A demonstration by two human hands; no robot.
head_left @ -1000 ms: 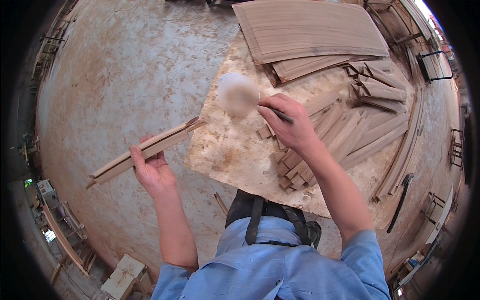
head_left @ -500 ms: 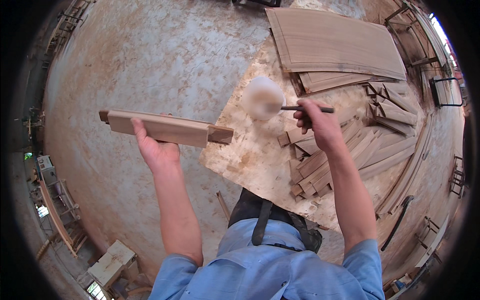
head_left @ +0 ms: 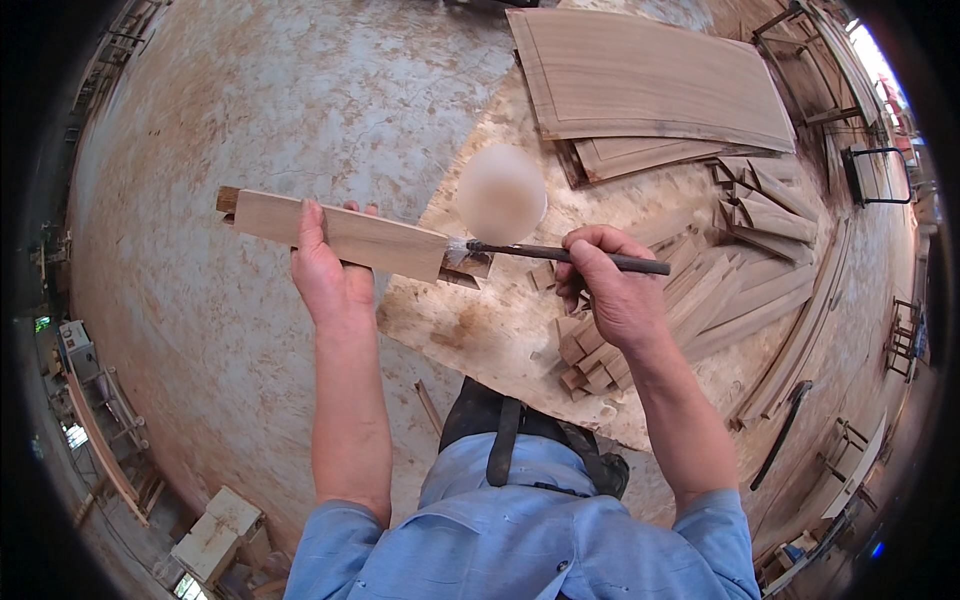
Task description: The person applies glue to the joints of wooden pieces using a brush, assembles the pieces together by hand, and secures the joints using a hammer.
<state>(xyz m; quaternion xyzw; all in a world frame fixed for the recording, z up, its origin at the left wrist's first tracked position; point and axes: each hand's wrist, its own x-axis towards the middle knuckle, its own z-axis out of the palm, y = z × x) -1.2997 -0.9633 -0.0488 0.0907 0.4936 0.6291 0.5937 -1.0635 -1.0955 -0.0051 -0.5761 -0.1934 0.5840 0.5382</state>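
My left hand (head_left: 333, 268) is closed around a flat wooden rail (head_left: 350, 232), held up left of the work board. Each end of the rail narrows to a darker tenon; the right one faces my other hand. In my right hand (head_left: 615, 285) is a thin dark-handled brush (head_left: 545, 252), gripped between thumb and fingers. Its pale, wet-looking tip touches the rail at the shoulder of the right tenon. Just beyond the brush stands a round whitish container (head_left: 502, 192), blurred, with something brownish inside that I cannot make out.
The pale plywood board (head_left: 450, 335) carries a heap of wooden strips (head_left: 690, 310) on the right, with more short pieces (head_left: 770, 210) behind. Large flat panels (head_left: 650, 75) lie stacked at the far side. A dark bar (head_left: 780, 435) is at the lower right.
The brush has left the container and come down to the rail's right tenon. My left hand has turned the rail and shifted it slightly right, its fingers now wrapping over the far edge.
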